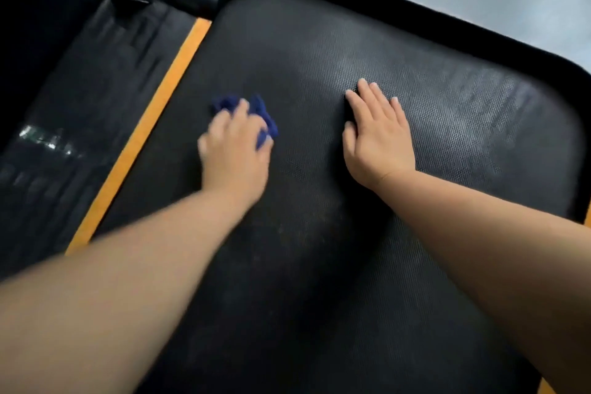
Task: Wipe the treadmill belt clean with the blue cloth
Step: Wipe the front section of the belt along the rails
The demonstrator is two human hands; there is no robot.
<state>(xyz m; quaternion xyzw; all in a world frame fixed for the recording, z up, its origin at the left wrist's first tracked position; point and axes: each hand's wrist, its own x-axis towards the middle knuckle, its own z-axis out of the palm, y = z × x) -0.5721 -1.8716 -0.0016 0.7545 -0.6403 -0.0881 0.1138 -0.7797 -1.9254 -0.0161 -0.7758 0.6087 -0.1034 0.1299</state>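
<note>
While the blue cloth (260, 112) sits bunched on the treadmill belt (319, 265), left of the belt's middle and near the orange stripe (144, 134), the left hand (235, 153) is right on top of it, fingers curled round the wad (the hand is blurred, so the exact pinch is hard to read). Soft, light, floppy stuff by the look of it. I'd judge it wants gathering into the palm, not holding by a corner, or it will fold on that dimpled rubber. Right hand (379, 141) lies flat on the belt nearby, fingers straight, holding nothing. Pale dusty streaks show to its right. No container in view.
</note>
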